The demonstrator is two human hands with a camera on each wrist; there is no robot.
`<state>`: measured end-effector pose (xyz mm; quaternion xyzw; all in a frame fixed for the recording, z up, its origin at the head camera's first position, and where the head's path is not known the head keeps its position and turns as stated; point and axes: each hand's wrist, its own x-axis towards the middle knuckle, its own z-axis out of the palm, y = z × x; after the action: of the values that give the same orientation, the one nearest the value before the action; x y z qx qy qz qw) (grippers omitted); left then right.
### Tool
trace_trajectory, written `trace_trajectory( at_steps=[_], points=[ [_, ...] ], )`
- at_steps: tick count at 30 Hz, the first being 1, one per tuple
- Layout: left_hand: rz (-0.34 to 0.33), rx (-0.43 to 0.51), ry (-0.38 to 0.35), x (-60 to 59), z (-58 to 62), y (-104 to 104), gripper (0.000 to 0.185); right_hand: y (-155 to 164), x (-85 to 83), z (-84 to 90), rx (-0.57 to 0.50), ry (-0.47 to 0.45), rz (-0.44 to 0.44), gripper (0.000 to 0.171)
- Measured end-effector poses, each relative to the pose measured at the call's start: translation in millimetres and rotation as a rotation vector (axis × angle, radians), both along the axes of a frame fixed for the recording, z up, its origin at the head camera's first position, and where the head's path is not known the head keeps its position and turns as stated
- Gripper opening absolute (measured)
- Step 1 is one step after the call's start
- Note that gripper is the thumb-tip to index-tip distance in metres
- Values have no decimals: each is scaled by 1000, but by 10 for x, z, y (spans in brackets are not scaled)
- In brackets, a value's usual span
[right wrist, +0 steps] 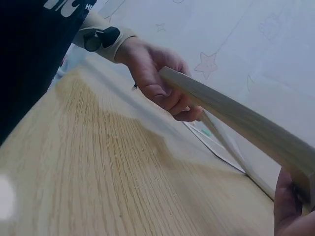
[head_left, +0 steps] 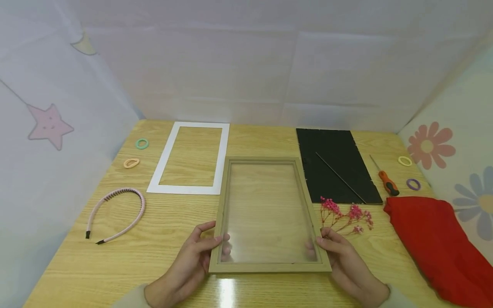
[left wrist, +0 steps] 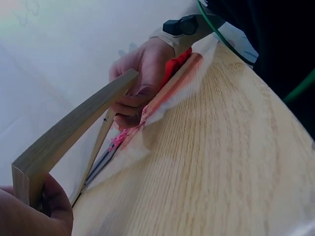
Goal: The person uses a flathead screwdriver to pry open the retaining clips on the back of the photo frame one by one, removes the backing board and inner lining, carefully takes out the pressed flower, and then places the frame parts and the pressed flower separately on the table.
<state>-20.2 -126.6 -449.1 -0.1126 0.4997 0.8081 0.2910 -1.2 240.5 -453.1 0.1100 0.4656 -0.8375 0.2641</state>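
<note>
At table centre, the left hand [head_left: 192, 256] grips the frame's [head_left: 265, 268] near edge at 7 o'clock, thumb on top, fingers beneath; the right hand [head_left: 343, 256] grips it at 5 o'clock. Near edge lifted off the table [head_left: 154, 231]. Flowers [head_left: 344, 216] lie at 3.

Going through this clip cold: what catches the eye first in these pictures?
The wooden picture frame with its clear pane, tilted up off the table at its near edge and held by the left hand and right hand at its near corners. Next, the red cloth at the right edge, with the pink dried flowers lying beside the frame.
</note>
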Motion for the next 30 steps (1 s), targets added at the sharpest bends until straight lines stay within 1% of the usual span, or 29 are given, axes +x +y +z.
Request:
trace_trajectory(
  at_steps=[4,6,8,14,16,20,23,25,27,30],
  points=[
    [17,57,-4,9,-12,-7,50,22,-3,10,-148,2,14,12],
    [15,88,-1,13,-15,-12,46,29,-3,9,-196,3,12,16],
    [14,121,0,18,-15,-16,44,31,-3,8,-220,6,8,18],
    [19,204,-1,32,-23,-28,43,32,13,-1,-244,7,3,18],
    [20,214,1,33,-29,-33,43,36,17,-15,-277,20,14,20],
    [23,196,10,37,-32,-39,44,44,22,-44,-322,55,48,23],
    [25,161,4,38,-30,-38,45,46,24,-57,-274,86,62,22],
    [27,136,-2,37,-29,-37,46,42,30,-61,-208,108,63,20],
    [29,111,-9,36,-30,-35,47,26,39,-61,-98,127,47,17],
    [29,82,-14,38,-43,-40,48,-26,53,-55,111,134,-1,10]
  ],
)
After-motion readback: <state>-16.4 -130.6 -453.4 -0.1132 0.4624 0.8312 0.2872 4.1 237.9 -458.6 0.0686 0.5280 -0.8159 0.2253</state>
